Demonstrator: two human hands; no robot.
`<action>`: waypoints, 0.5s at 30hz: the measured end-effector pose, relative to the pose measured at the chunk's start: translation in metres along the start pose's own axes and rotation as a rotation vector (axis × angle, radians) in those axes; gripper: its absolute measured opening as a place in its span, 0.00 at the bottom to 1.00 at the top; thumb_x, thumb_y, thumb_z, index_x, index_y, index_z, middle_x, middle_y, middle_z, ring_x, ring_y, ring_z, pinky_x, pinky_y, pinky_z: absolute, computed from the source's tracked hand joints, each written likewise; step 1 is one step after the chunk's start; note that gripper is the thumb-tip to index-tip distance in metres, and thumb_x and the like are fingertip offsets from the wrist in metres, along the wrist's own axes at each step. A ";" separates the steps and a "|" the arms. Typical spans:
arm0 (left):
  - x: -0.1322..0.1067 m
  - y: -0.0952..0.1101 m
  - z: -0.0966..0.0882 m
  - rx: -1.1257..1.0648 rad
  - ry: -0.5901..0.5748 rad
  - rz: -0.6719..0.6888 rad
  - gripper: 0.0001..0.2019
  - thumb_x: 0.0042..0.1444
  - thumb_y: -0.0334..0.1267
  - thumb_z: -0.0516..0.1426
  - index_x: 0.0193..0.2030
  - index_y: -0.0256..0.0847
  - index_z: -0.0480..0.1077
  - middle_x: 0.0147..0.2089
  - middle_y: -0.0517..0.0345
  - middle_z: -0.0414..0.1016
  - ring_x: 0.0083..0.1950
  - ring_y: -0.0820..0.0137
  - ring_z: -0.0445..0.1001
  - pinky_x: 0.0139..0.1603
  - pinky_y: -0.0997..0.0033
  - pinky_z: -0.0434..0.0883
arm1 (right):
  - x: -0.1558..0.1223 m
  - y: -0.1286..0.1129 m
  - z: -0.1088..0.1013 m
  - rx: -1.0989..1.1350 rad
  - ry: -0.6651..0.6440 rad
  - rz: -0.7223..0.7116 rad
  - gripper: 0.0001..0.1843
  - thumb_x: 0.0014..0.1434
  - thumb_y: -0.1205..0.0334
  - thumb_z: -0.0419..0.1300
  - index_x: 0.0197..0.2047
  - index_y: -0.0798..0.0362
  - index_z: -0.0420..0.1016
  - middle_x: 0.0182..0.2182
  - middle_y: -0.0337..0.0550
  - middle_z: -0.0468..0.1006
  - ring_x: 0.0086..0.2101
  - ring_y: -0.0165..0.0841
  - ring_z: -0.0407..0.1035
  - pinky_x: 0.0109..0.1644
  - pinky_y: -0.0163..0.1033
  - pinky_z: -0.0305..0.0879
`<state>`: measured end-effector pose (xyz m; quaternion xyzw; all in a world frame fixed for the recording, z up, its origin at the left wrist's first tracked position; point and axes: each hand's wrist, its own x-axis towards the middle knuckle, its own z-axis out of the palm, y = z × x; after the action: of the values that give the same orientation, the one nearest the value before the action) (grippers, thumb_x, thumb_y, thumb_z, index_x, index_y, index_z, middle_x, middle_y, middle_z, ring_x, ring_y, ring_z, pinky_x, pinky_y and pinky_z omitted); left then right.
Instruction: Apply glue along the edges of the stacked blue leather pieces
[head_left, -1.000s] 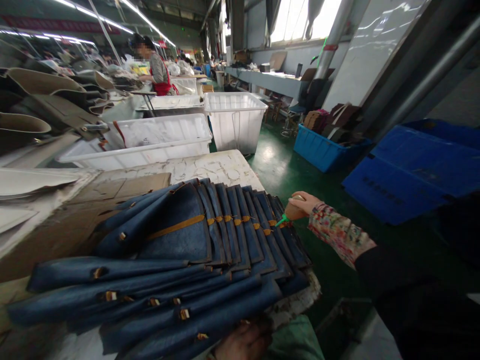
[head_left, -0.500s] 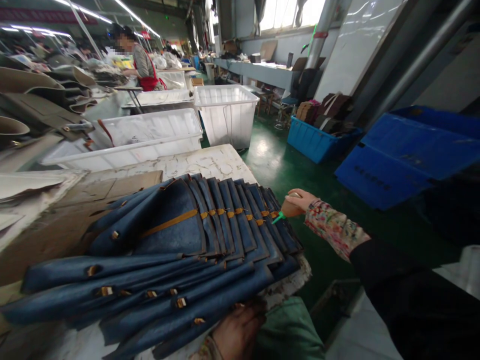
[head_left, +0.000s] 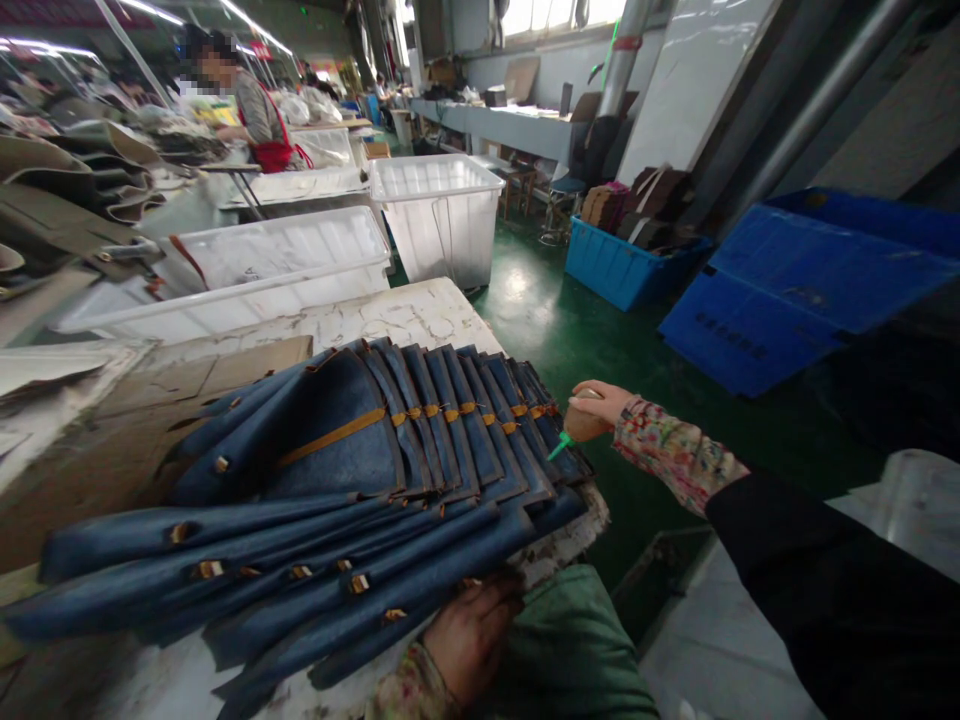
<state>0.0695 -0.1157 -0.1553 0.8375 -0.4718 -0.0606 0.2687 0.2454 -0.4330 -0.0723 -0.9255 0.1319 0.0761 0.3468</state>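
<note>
Several dark blue leather pieces [head_left: 352,470] lie fanned and overlapping on the worktable [head_left: 405,315], each with a tan strip across it. My right hand [head_left: 596,405] is closed round a small brown squeeze bottle [head_left: 581,422]. Its green nozzle [head_left: 559,446] points down at the rightmost pieces, near the table's right edge. My left hand [head_left: 472,630] is at the near edge, fingers curled against the underside of the lowest blue pieces. What it grips is partly hidden.
Brown cardboard [head_left: 150,400] lies left of the fan. White plastic bins [head_left: 285,265] stand behind the table, blue crates [head_left: 795,290] on the green floor to the right. A person in a red apron [head_left: 259,125] works far back. Green cloth [head_left: 577,650] covers my lap.
The bottle's nozzle has slid down from the tan strips toward the lower right edge of the fan. My left hand has come further into view under the pieces.
</note>
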 end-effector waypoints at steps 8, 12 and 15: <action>0.000 0.001 0.000 -0.016 0.065 -0.008 0.21 0.50 0.23 0.47 0.51 0.38 0.65 0.54 0.51 0.68 0.57 0.66 0.65 0.56 0.64 0.67 | -0.013 0.004 -0.004 -0.067 -0.043 -0.051 0.21 0.49 0.52 0.58 0.44 0.54 0.73 0.39 0.44 0.74 0.40 0.38 0.68 0.45 0.40 0.63; 0.000 0.001 0.002 -0.016 0.078 -0.005 0.21 0.49 0.24 0.47 0.50 0.39 0.66 0.54 0.51 0.68 0.56 0.66 0.65 0.55 0.64 0.68 | -0.015 0.012 -0.005 -0.064 -0.126 -0.094 0.24 0.49 0.49 0.57 0.45 0.54 0.71 0.40 0.44 0.74 0.42 0.39 0.67 0.45 0.41 0.64; 0.000 0.001 0.001 0.011 0.019 -0.027 0.21 0.51 0.24 0.47 0.51 0.39 0.65 0.55 0.51 0.68 0.57 0.65 0.64 0.55 0.63 0.68 | -0.018 0.017 -0.002 -0.023 -0.107 -0.135 0.24 0.47 0.47 0.56 0.44 0.53 0.71 0.39 0.44 0.74 0.42 0.40 0.67 0.44 0.41 0.64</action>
<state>0.0678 -0.1163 -0.1558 0.8458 -0.4582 -0.0536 0.2679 0.2235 -0.4436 -0.0775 -0.9308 0.0494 0.1034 0.3471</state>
